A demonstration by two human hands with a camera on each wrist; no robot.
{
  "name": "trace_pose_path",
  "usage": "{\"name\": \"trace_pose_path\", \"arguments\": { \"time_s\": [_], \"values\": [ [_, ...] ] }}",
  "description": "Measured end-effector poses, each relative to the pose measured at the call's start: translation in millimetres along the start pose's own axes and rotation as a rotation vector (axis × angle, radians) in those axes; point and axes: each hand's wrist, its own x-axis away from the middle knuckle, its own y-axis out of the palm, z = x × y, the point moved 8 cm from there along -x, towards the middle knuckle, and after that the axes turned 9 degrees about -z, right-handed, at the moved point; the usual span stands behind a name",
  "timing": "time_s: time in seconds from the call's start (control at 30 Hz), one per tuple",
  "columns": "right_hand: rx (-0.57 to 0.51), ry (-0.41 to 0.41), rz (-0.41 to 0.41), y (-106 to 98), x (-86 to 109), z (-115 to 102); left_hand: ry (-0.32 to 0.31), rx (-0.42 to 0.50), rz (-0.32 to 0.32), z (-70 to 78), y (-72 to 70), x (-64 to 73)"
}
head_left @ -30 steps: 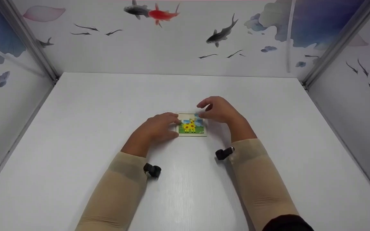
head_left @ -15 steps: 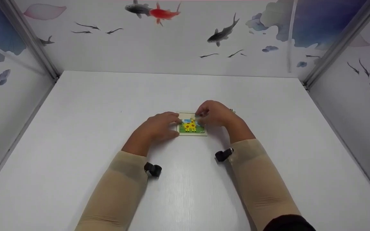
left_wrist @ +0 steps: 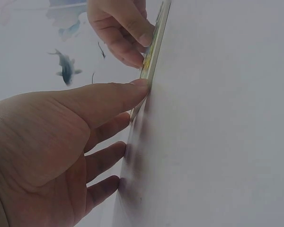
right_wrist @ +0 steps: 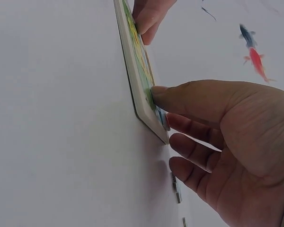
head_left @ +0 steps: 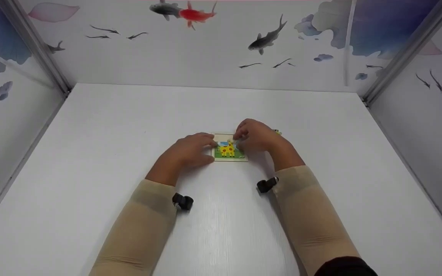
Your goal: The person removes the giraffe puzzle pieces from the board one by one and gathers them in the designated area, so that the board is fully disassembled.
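A small wooden jigsaw puzzle board (head_left: pixel 230 160) lies on the white table, with a yellow giraffe picture (head_left: pixel 227 149) on green and blue. Bare wood shows along the upper part of its tray. My left hand (head_left: pixel 186 151) holds the board's left side, thumb at the near corner and index finger farther up. At the upper right, my right hand (head_left: pixel 258 136) bends thumb and index finger over the board and pinches a puzzle piece (right_wrist: pixel 165 121), mostly hidden by the fingers. The right thumb (right_wrist: pixel 168 97) lies against the picture in the right wrist view.
Beyond the right hand lie loose puzzle pieces (head_left: pixel 277 132), seen edge-on as thin pieces (right_wrist: pixel 175 187) in the right wrist view. White walls (head_left: pixel 205 65) painted with fish enclose the table's back and sides. Small black cameras (head_left: pixel 183 202) sit on both wrists.
My right hand has come down and slightly left onto the board's upper right, its thumb and index finger closing together. Loose pieces now show beyond it. The left hand stays at the board's left side.
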Motion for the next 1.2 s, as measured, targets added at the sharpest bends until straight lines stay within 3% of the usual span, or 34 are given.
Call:
{"name": "trace_pose_path", "arguments": {
  "time_s": [0.27, 0.63, 0.87, 1.2],
  "values": [
    [-0.011, 0.018, 0.017, -3, 1.8, 1, 0.014, -0.002, 0.016, 0.0, -0.3, 2.2],
    [0.004, -0.057, 0.053, -9, 0.7, 0, 0.016, -0.019, 0.004, -0.9, 1.0, -0.8],
    [-0.004, -0.031, 0.057, -10, 0.2, 1, 0.005, -0.018, -0.001, -0.3, 0.5, -1.1],
    [-0.011, -0.025, 0.131, -38, 11.5, 22, -0.012, -0.014, -0.003, -2.0, 2.1, -3.2]
  ]
}}
